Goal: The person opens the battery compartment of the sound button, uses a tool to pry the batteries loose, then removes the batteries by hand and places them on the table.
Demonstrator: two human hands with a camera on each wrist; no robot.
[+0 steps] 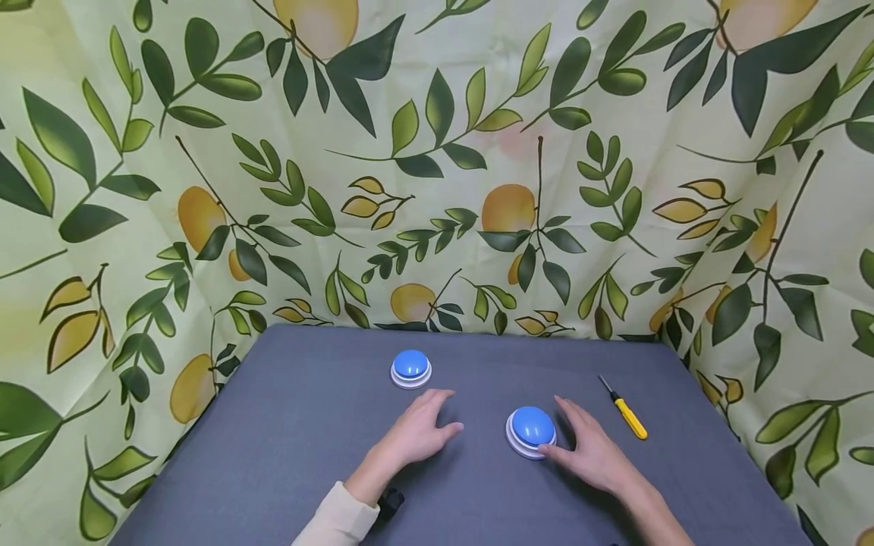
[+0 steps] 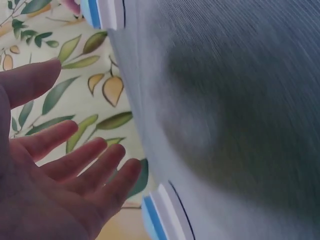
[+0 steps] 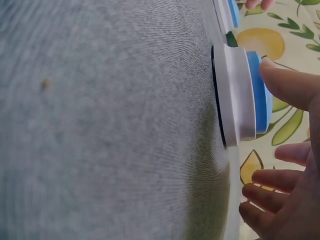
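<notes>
Two round push buttons with blue domes and white bases stand on the grey table. My left hand (image 1: 419, 431) hovers over the cloth just in front of the far-left button (image 1: 411, 365), fingers loosely spread and holding nothing. The nearer button (image 1: 531, 426) sits beside my right hand (image 1: 592, 453), whose thumb reaches to the dome's edge. In the right wrist view the thumb (image 3: 290, 85) lies close by the blue dome (image 3: 260, 95); whether it touches I cannot tell. The other right fingers are spread apart, gripping nothing.
A screwdriver (image 1: 630, 417) with a yellow handle lies to the right of my right hand. Behind and beside the grey table (image 1: 293, 425) hangs a cloth (image 1: 437, 197) printed with leaves and fruit. A dark band or device (image 1: 391, 503) shows under my left wrist.
</notes>
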